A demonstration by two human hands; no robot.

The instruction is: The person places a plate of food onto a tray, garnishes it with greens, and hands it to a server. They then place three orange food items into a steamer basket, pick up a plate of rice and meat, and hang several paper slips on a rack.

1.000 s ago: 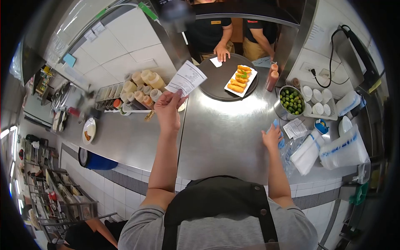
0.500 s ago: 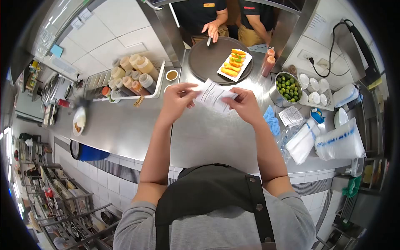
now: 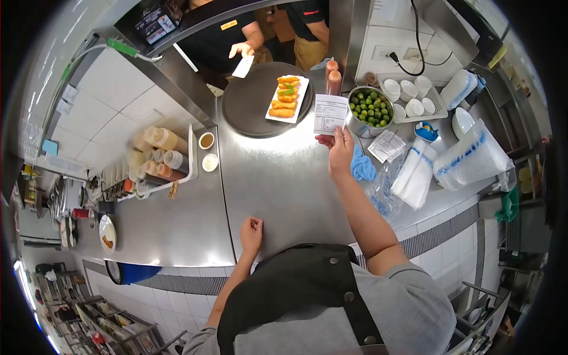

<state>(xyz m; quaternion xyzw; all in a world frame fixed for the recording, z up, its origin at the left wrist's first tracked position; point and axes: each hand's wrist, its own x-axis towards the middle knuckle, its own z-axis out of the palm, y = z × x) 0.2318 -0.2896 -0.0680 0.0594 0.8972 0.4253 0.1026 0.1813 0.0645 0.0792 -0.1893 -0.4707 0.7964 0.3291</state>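
My right hand [image 3: 339,152] pinches the lower edge of a printed receipt [image 3: 330,112], held up over the steel counter beside the pot of small green citrus fruit [image 3: 371,107]. My left hand [image 3: 251,235] rests near the counter's front edge with its fingers curled in and nothing showing in them. Beyond my hands, a round dark tray [image 3: 245,112] carries a white rectangular plate [image 3: 300,99] of golden fried rolls [image 3: 283,112] with a green garnish. Across the tray, a co-worker's hand [image 3: 241,49] holds a small white slip [image 3: 243,66].
On the left are a white basket [image 3: 192,155] of sauce bottles and two small sauce cups [image 3: 206,140]. Right of my receipt lie a blue cloth [image 3: 362,165], more receipts [image 3: 387,146] and plastic bags [image 3: 414,177]. Two red-orange bottles [image 3: 334,83] stand behind the receipt.
My left hand has let go of the receipt and dropped toward the counter's front edge. My right hand has carried the receipt right, beside the fruit pot. The view has shifted.
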